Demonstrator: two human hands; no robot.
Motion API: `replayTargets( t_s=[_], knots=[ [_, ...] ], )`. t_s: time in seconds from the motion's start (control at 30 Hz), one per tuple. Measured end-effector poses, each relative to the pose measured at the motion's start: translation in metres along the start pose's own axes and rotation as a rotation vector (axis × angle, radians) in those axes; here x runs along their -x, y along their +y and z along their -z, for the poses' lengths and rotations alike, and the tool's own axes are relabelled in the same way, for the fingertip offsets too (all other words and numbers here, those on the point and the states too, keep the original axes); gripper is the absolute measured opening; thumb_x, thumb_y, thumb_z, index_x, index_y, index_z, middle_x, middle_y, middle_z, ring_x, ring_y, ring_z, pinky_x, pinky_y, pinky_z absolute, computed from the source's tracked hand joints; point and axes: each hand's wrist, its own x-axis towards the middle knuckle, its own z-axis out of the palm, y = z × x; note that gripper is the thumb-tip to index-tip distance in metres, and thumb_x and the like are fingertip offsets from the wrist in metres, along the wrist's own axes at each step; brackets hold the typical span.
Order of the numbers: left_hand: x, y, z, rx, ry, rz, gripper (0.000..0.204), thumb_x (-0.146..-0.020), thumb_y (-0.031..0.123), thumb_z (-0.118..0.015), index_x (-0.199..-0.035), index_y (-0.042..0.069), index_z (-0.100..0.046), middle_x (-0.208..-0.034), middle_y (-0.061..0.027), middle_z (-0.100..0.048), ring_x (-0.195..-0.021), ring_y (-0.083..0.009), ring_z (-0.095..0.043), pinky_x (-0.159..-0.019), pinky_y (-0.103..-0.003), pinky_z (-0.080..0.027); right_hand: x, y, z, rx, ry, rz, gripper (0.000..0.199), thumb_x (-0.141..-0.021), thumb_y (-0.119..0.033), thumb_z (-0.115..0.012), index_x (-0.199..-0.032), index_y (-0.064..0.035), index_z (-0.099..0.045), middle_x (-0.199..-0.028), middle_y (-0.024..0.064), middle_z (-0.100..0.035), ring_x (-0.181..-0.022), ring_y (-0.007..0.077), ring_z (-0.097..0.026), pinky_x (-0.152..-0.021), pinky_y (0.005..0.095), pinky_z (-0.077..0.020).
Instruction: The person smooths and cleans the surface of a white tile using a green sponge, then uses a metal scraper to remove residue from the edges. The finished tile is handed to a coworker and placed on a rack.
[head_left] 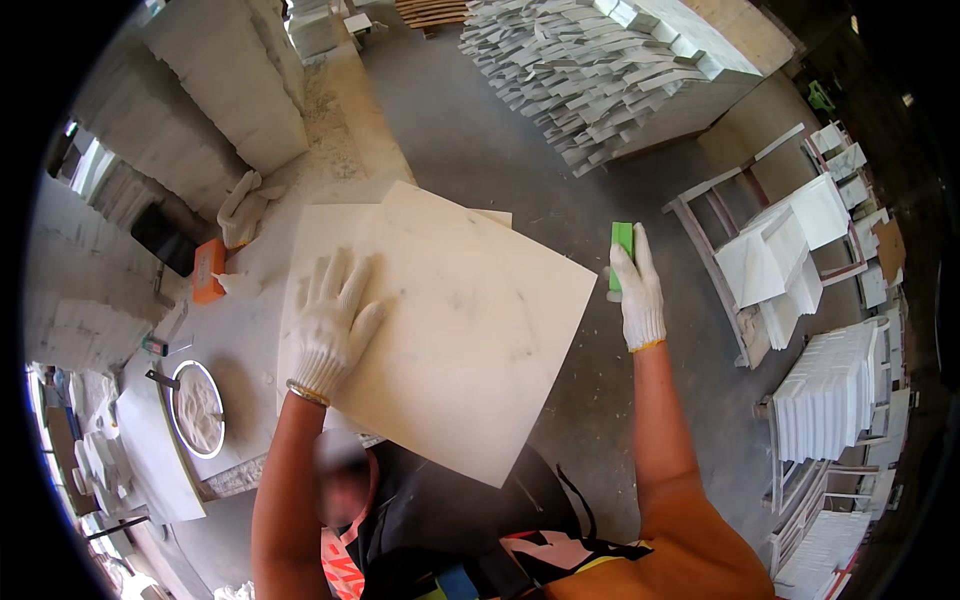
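Two gloved hands (333,325), two slabs (470,330) beneath the left, one green block (621,243), one orange box (209,271), one bowl (198,410)

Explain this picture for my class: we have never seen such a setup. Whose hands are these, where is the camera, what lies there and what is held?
No machine here: a person works with two hands, gloved in white. The picture comes from a fisheye camera worn on the head, looking down, so straight edges bend. The left hand lies spread over the left edge of a pale slab, which overlaps another slab on the bench. The right hand holds a green block beyond the pale slab's right corner. Also on the bench are an orange boxy item and a round container with whitish contents.
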Motion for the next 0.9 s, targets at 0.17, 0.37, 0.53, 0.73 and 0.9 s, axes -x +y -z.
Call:
replayTargets(
  t_s=[0.17, 0.37, 0.53, 0.73, 0.9],
  knots=[
    [0.001, -0.001, -0.001, 0.027, -0.026, 0.005, 0.06, -0.097, 0.043, -0.051, -0.148, 0.011, -0.047, -0.154, -0.0196, -0.041, -0.142, -0.0389, -0.036, -0.119, -0.049, -0.022, 0.014, -0.013, 0.021, -0.303, -0.162, -0.114, 0.073, -0.095, -0.048, -0.063, -0.153, -0.0102, -0.041, -0.137, 0.0066, -0.06, -0.103, 0.0157, -0.063, -0.073, 0.0299, -0.0514],
    [-0.002, 0.003, 0.004, 0.027, -0.032, -0.004, 0.061, -0.097, 0.043, -0.052, -0.147, 0.01, -0.047, -0.155, -0.0194, -0.041, -0.142, -0.0385, -0.036, -0.12, -0.049, -0.022, -0.024, -0.029, 0.025, -0.101, -0.51, -0.003, 0.058, -0.092, -0.042, -0.068, -0.137, -0.0063, -0.061, -0.123, 0.0032, -0.068, -0.101, 0.009, -0.062, -0.07, 0.0229, -0.0487],
    [-0.003, 0.005, 0.004, 0.028, -0.03, 0.025, 0.061, -0.096, 0.043, -0.053, -0.147, 0.011, -0.047, -0.154, -0.0192, -0.041, -0.141, -0.0391, -0.037, -0.119, -0.05, -0.024, -0.066, 0.001, -0.008, -0.119, -0.705, 0.03, 0.059, -0.092, -0.038, -0.069, -0.138, -0.0029, -0.059, -0.117, 0.0018, -0.068, -0.097, 0.0078, -0.06, -0.075, 0.026, -0.0492],
    [0.0, 0.004, 0.004, 0.036, -0.036, 0.013, 0.061, -0.097, 0.045, -0.052, -0.148, 0.011, -0.048, -0.154, -0.0189, -0.042, -0.141, -0.039, -0.037, -0.118, -0.05, -0.024, -0.051, -0.04, 0.024, -0.038, -0.768, -0.058, 0.054, -0.091, -0.03, -0.07, -0.139, -0.008, -0.06, -0.113, 0.0006, -0.069, -0.091, 0.0065, -0.059, -0.072, 0.0239, -0.0476],
    [-0.002, 0.004, 0.007, 0.021, -0.058, 0.037, 0.062, -0.098, 0.046, -0.051, -0.148, 0.012, -0.047, -0.154, -0.0198, -0.041, -0.143, -0.0386, -0.035, -0.119, -0.05, -0.023, -0.036, -0.023, 0.011, -0.008, -0.614, 0.112, 0.054, -0.091, -0.029, -0.072, -0.138, -0.0044, -0.06, -0.119, 0.0048, -0.068, -0.108, 0.0119, -0.059, -0.09, 0.0262, -0.0481]
  ],
)
